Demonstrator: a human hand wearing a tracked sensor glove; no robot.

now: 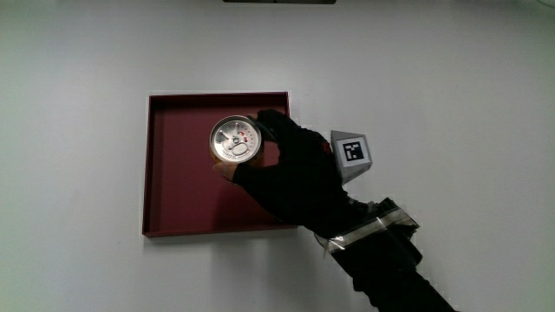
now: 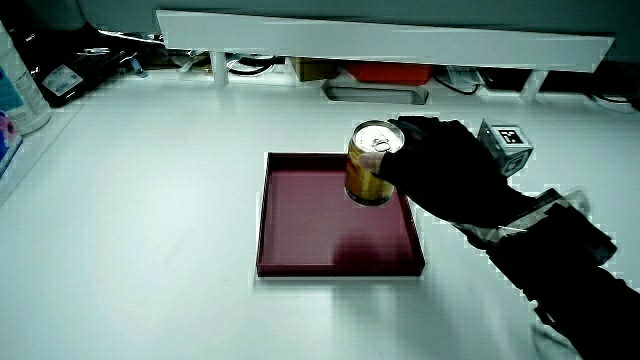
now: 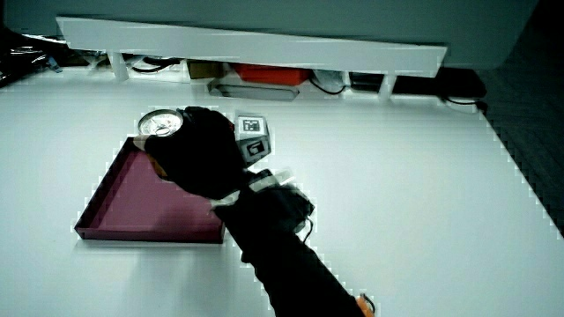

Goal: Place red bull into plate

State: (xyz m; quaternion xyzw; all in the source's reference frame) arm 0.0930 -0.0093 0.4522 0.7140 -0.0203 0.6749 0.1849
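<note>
Red Bull can (image 1: 235, 140), upright, inside dark red square plate (image 1: 182, 208), frame centre of main view. Hand (image 1: 295, 173) over plate's edge, fingers wrapped around can's side.

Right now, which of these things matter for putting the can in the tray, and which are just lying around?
In use: can, dark red tray, gloved hand gripping the can.

Just lying about: clutter under the low partition, bottle at the table's edge.

You get one overhead camera looking straight down, close on the tray (image 1: 156, 165). Two low cameras face forward across the table toward the partition (image 2: 380, 40); all three share the tray.
</note>
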